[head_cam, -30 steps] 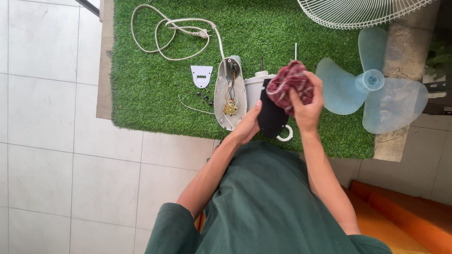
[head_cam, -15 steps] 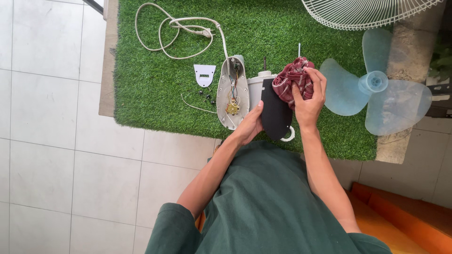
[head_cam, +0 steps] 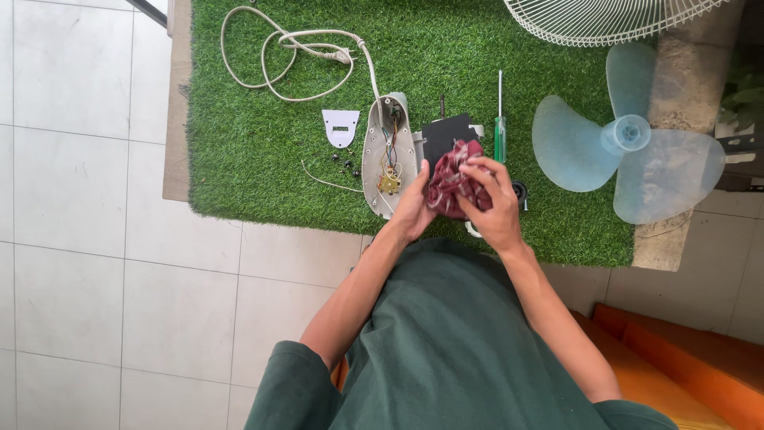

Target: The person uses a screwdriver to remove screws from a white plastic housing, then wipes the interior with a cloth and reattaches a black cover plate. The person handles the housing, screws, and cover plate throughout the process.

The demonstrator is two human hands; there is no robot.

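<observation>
Gripping a red rag (head_cam: 454,187), both hands (head_cam: 458,199) clamp together over green turf (head_cam: 263,151).

The person wore a dark green short-sleeved top of plain, loose cloth, creased in soft folds across the front. The sleeves ended above the elbows, leaving both forearms bare. The left hand (head_cam: 412,211) and right hand (head_cam: 495,209) were ungloved, without rings or a watch.
</observation>
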